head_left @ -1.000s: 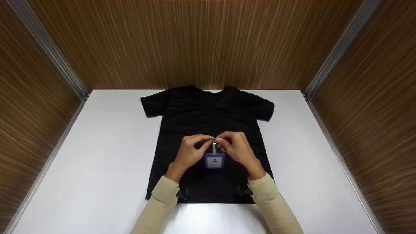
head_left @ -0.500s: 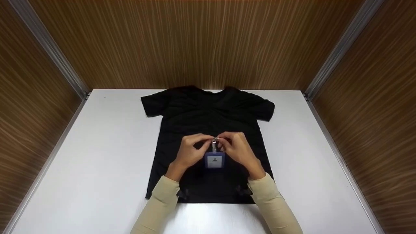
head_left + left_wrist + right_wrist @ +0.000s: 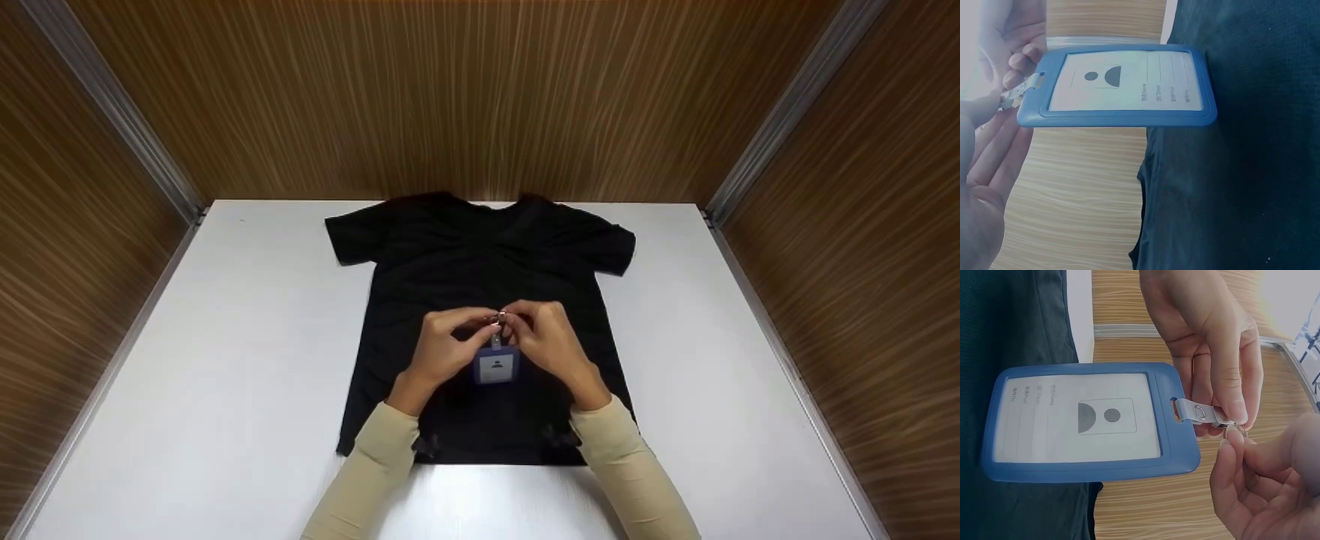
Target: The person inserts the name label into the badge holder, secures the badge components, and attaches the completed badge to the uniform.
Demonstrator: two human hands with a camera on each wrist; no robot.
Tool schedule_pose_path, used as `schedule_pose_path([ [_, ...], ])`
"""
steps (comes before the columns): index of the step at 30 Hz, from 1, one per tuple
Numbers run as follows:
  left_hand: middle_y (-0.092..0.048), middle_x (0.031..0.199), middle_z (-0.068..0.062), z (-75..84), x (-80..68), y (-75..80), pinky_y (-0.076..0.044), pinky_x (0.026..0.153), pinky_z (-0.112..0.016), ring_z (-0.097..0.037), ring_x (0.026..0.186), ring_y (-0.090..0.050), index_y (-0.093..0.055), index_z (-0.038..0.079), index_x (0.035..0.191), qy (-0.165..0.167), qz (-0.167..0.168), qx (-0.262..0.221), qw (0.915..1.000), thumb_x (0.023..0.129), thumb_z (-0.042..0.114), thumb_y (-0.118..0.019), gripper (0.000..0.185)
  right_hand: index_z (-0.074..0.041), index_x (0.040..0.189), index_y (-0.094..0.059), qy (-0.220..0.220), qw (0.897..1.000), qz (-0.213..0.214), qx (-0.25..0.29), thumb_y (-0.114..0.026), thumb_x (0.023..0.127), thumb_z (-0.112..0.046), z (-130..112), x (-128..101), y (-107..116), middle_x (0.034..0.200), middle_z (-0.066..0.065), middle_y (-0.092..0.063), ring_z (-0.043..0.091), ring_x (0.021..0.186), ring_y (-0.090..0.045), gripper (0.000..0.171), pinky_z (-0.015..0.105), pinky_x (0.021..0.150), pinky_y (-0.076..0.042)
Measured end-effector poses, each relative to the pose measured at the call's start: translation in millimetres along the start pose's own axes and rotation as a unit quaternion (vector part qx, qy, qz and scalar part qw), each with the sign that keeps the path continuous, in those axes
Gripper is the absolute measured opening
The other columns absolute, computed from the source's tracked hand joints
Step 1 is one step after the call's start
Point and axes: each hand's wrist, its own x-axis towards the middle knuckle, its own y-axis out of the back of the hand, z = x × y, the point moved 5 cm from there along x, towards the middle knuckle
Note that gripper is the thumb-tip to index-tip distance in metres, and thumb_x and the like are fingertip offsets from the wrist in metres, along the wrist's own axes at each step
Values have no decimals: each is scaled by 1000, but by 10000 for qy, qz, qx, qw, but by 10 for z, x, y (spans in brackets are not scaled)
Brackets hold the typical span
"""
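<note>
Wood-grain walls enclose a white table (image 3: 225, 360) bearing a flat black T-shirt (image 3: 465, 255). Our left hand (image 3: 442, 349) pinches the metal clip (image 3: 1202, 413) of the blue badge holder (image 3: 496, 367), held above the shirt's middle; our right hand (image 3: 551, 345) pinches the clip's end. We judge clip attachment is under way; next calls for opening the clip over fabric.

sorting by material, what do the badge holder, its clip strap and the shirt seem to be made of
Badge holder: apparently soft matte plastic or silicone, with a thick rounded blue frame and a clear window over a printed card.
Clip strap: translucent flexible plastic with a small shiny metal snap, ending in silvery metal.
Shirt: black knit fabric, matte, lying limp with soft wrinkles.
</note>
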Motion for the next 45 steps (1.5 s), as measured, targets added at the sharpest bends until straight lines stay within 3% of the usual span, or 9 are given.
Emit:
schedule_pose_path([
  [5,-80,100,-13,11,4,-1,-63,76,-29,-22,87,-78,-78,1,105,-30,-25,132,9999,91,5,-77,15,5,94,-76,-33,10000,46,23,-60,98,7,14,2,9,75,12,-74,21,61,-69,17,21,57,-55],
  [24,-79,102,-12,1,-9,-39,-64,76,-31,-21,88,-78,-76,3,110,120,-118,3,9999,93,3,-74,17,4,93,-76,11,10000,35,-65,-60,98,7,19,3,13,73,12,-74,19,61,-68,17,22,56,-55],
  [45,-79,104,-11,-24,-21,-47,-63,73,-30,-20,84,-77,-77,4,112,-49,-32,139,9999,94,3,-72,18,3,90,-76,114,9999,105,-57,-61,97,6,8,-1,20,71,11,-73,18,59,-68,17,21,55,-53],
])
